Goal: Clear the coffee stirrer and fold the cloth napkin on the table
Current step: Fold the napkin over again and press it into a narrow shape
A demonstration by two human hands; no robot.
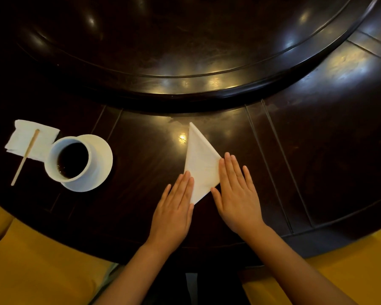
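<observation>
A white cloth napkin [201,164] lies on the dark wooden table [317,172], folded into a narrow kite shape with its long point away from me. My left hand [175,208] lies flat, fingers together, on the napkin's lower left edge. My right hand [237,190] lies flat on its lower right edge. Neither hand grips anything. The wooden coffee stirrer [25,157] rests at the far left, slanted across a white paper tissue [31,137], its lower end on the table.
A white cup of dark coffee [72,160] stands on a white saucer [101,159] just right of the stirrer. A large raised round turntable [185,89] fills the table's middle. Yellow seat cushions [42,260] lie below the table's near edge.
</observation>
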